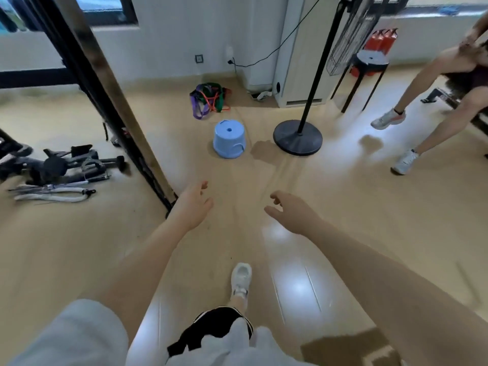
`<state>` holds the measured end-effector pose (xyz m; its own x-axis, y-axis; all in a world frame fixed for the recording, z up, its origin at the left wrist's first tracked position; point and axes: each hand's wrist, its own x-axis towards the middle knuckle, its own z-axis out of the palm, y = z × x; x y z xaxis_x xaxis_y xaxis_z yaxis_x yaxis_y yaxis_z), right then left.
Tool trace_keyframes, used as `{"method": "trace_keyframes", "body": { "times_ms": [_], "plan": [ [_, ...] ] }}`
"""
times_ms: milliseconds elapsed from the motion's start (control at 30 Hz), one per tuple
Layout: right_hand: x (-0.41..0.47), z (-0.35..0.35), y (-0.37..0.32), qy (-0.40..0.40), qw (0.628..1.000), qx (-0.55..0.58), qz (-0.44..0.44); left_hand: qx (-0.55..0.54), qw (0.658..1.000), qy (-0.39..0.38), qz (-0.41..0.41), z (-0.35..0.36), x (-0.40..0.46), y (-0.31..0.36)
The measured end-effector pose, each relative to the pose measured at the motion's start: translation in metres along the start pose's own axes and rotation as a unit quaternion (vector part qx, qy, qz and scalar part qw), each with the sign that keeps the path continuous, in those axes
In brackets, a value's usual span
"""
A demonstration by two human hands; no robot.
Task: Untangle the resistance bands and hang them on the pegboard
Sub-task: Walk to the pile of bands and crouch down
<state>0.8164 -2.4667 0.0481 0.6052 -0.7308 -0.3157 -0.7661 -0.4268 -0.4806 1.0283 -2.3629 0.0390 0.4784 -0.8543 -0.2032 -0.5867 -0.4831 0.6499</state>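
Observation:
A tangled heap of resistance bands [208, 100], purple, green and orange-red, lies on the wooden floor by the far wall. My left hand [194, 204] and my right hand [289, 211] are stretched out in front of me over bare floor, both empty with fingers apart and slightly curled. The bands are well beyond both hands, past a blue stool. No pegboard is visible.
A blue plastic stool [229, 138] stands between me and the bands. A fan stand with a round black base [298, 138] is to its right. A slanted black frame post [111, 101] and gym handles [66, 165] are on the left. Another person [422, 96] stands at the right.

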Motion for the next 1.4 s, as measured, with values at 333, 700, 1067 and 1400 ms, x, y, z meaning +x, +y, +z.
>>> {"method": "trace_keyframes", "body": {
  "times_ms": [333,700,1067,1400],
  "plan": [
    [0.29,-0.139,0.025,-0.015,0.999,0.035,0.037,-0.028,0.998,-0.039,0.031,-0.03,0.306,0.087],
    [0.632,-0.234,0.059,-0.097,0.995,-0.019,0.008,-0.037,0.998,-0.036,-0.046,-0.039,0.613,0.121],
    [0.92,-0.269,-0.054,-0.23,0.969,0.001,-0.089,-0.18,0.962,0.083,-0.187,-0.134,0.871,0.085],
    [1.157,-0.264,-0.189,-0.305,0.95,-0.029,-0.06,-0.142,0.969,0.013,-0.204,-0.253,1.116,-0.016]
  ]
}}
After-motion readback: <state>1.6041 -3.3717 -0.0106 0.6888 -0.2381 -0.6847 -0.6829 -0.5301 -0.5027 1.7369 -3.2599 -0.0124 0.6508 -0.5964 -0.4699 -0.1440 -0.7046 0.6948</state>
